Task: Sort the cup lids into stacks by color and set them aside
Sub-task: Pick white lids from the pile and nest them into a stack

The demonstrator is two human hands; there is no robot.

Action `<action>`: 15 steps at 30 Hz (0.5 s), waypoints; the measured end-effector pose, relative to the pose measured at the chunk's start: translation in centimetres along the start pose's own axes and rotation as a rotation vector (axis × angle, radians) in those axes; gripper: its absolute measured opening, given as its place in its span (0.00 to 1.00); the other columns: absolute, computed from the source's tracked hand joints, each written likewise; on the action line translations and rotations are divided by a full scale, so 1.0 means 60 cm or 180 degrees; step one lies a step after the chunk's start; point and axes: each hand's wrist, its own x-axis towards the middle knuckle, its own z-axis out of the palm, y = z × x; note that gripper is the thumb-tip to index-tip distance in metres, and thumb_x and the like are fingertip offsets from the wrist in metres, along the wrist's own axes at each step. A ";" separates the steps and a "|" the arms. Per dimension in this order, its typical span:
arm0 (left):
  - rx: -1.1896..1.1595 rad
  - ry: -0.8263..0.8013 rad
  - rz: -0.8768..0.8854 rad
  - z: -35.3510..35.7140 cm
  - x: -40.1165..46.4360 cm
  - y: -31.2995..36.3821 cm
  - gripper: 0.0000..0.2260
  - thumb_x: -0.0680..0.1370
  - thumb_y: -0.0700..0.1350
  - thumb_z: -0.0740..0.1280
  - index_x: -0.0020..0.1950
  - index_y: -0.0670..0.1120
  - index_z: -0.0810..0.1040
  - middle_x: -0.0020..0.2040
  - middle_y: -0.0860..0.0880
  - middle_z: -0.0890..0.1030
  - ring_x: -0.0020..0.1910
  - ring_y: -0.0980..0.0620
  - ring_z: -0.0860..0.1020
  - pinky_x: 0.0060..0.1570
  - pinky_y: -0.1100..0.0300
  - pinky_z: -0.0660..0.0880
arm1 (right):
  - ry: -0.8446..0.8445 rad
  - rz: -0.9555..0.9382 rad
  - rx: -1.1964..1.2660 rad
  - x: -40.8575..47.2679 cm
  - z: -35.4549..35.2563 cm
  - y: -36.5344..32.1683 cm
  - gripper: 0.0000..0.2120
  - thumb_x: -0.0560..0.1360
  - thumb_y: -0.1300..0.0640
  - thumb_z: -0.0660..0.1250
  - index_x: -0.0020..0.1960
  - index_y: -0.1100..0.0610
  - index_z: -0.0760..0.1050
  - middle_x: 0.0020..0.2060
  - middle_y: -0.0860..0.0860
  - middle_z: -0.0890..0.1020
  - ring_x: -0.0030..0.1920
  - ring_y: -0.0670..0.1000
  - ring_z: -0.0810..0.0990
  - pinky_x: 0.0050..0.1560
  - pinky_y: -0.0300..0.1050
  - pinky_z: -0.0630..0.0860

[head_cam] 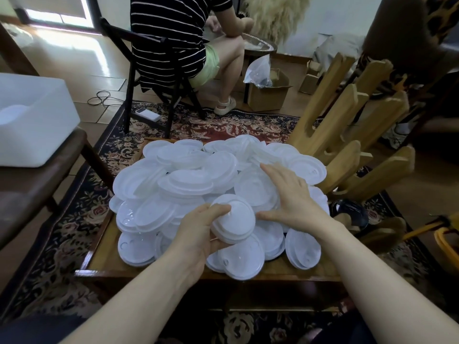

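patterned floral rug (74, 219) covers the floor under a low wooden counter (119, 265), with pale tile beyond it. white cup lids (183, 180) lie heaped across most of the counter top, overlapping at mixed tilts; many sit under others, so only edges show and no count is possible. all visible lids read white or clear-white.

left hand (198, 234): grip grasping a small stack of white lids (233, 223), thumb curled over the top rim, fingers hidden beneath the stack. the stack is held just above the near side of the heap. number of lids in it is hard to make out.

right hand (290, 197): grip released, fingers straight and spread, palm down on the heap just right of the held stack. whether the palm presses or only touches cannot be told.

right of the counter: wooden slatted rack (347, 135), lower part hidden behind the lids. dark round object (352, 214) below it, unclear. yellow item at the right edge, cut off.

left: white bin (32, 115) on a brown chair (29, 192), cut off by the frame.

back: seated person in striped shirt (169, 38), head out of frame; cardboard box (268, 93) with a plastic bag. no legible writing or labels anywhere.
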 end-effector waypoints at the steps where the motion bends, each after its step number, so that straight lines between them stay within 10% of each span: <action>1: 0.0004 0.0005 -0.0019 -0.002 0.000 0.000 0.17 0.77 0.40 0.69 0.64 0.35 0.77 0.62 0.35 0.80 0.50 0.42 0.81 0.41 0.53 0.81 | 0.0025 -0.0004 -0.0045 0.003 0.004 -0.003 0.47 0.69 0.42 0.75 0.79 0.46 0.51 0.76 0.47 0.59 0.77 0.50 0.51 0.72 0.45 0.46; 15: -0.0037 0.0084 -0.0043 -0.001 0.011 -0.004 0.14 0.77 0.40 0.68 0.62 0.37 0.79 0.61 0.35 0.81 0.51 0.40 0.81 0.38 0.53 0.82 | 0.0513 0.0081 0.0335 -0.002 -0.002 -0.006 0.32 0.69 0.47 0.76 0.70 0.47 0.69 0.66 0.43 0.69 0.70 0.48 0.62 0.66 0.42 0.53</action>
